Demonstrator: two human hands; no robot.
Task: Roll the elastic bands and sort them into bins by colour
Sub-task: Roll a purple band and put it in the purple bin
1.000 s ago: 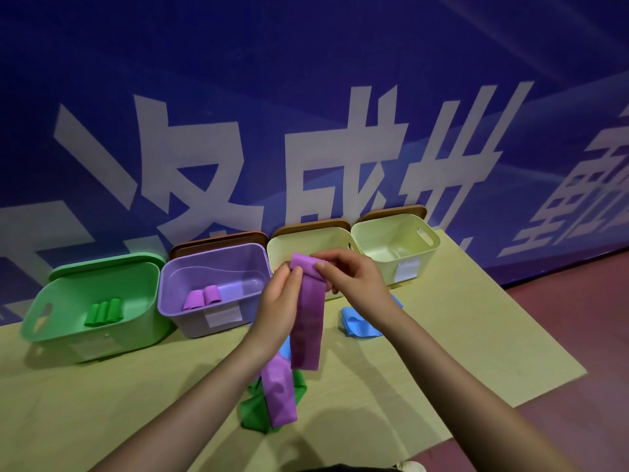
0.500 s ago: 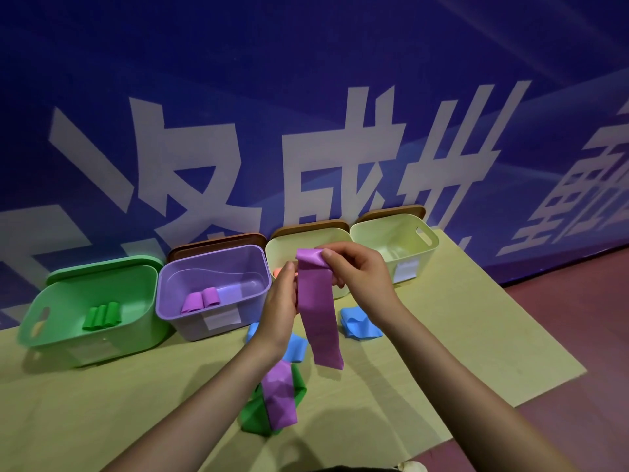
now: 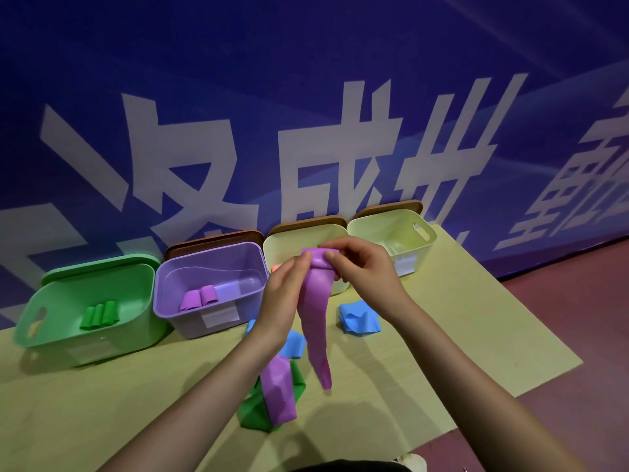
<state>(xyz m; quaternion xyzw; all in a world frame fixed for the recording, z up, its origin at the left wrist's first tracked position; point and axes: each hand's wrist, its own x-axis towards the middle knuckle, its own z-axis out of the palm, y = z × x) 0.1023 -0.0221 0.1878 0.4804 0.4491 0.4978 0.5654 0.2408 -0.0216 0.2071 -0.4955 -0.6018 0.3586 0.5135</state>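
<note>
Purple band point(image 3: 315, 315): held in the air above the table point(image 3: 442, 335), in front of the row of bins. Top end folded over into a first short turn, pinched from both sides; the left hand point(image 3: 284, 294) grips it at the left edge with thumb and fingertips pressed together on it, the right hand point(image 3: 364, 267) pinches the fold from the right and over the top. Long axis: near vertical, the free tail hanging straight down from the fold, narrowing and twisting slightly, its tip clear of the table as far as can be told. Roll axis therefore runs left to right between the two hands, and the tail lies below both; rolling looks set to proceed downward along the tail. Destination: purple bin point(image 3: 211, 264), second from the left, to the left of and just beyond the left hand, the nearer hand for the drop; two purple rolls point(image 3: 199, 298) already lie inside. Green bin point(image 3: 85, 301), far left, holds green rolls point(image 3: 100, 315). Two pale bins point(image 3: 401, 229) stand at right, contents mostly hidden behind the hands. Unrolled stock on the table: a second purple strip point(image 3: 279, 393) lying across a green band point(image 3: 252, 410) below the hands; blue bands point(image 3: 359, 316) to the right and under the left wrist. Stage, by judgement: early in the roll, most of the length yet to wind.
</note>
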